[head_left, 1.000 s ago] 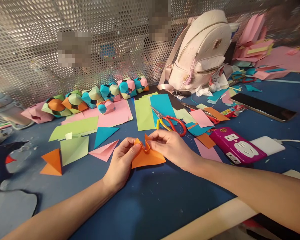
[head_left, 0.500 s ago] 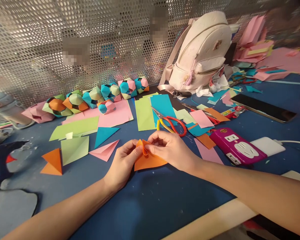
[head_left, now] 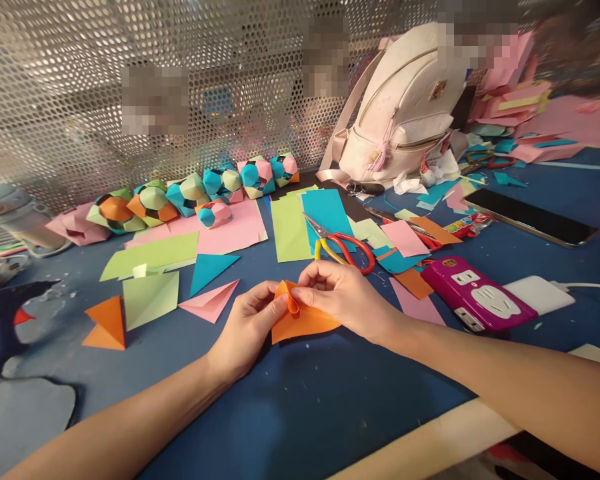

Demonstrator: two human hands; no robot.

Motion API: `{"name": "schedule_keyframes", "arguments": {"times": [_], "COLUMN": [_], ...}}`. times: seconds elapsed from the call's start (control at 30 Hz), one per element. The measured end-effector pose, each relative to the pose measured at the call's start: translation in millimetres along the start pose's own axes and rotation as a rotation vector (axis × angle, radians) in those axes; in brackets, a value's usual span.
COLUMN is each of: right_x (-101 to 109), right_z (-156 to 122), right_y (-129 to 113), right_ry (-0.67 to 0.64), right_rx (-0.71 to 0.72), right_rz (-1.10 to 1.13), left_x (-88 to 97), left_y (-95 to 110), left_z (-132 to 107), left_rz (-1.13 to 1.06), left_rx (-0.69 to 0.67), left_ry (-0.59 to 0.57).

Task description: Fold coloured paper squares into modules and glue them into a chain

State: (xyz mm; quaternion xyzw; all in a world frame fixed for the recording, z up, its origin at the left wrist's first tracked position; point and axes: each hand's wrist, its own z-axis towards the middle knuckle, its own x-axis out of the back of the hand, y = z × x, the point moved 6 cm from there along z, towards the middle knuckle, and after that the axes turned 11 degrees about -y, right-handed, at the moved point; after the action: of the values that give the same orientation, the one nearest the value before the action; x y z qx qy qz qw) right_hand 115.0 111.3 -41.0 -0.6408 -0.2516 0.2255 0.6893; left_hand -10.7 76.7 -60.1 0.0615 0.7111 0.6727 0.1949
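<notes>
An orange sheet of paper (head_left: 305, 325) is held just above the blue table, bent up into a narrow looped fold at its middle. My left hand (head_left: 247, 323) pinches the left side of that fold between thumb and fingers. From the right, my right hand (head_left: 343, 297) pinches the other side, its thumb close to the left one. Left of my hands lie a folded pink paper triangle (head_left: 211, 301), a blue paper triangle (head_left: 211, 270), a light green square (head_left: 151, 300) and a folded orange piece (head_left: 107, 323). Red-and-yellow scissors (head_left: 350, 250) rest beyond my right hand.
Several folded paper balls (head_left: 187, 193) line the perforated metal screen (head_left: 260, 60). A white backpack (head_left: 400, 113) stands behind. A purple power strip (head_left: 475, 293), a phone (head_left: 530, 217) and paper scraps lie to the right. A glue gun (head_left: 10, 313) with its cord is at far left.
The looped fold in the orange paper looks slightly tighter, and its lower right part has tilted a little. Both hands keep their pinch. The view has shifted slightly.
</notes>
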Motion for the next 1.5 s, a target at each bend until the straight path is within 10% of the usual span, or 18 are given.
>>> {"name": "schedule_keyframes", "arguments": {"times": [1.5], "right_x": [-2], "right_z": [-7], "right_y": [-14], "right_ry": [0.05], "right_rx": [0.086], "right_rz": [-0.456], "left_x": [6.0], "left_y": [2], "left_z": [-4], "left_rz": [0.122], "left_rx": [-0.043], "left_ry": [0.188]}}
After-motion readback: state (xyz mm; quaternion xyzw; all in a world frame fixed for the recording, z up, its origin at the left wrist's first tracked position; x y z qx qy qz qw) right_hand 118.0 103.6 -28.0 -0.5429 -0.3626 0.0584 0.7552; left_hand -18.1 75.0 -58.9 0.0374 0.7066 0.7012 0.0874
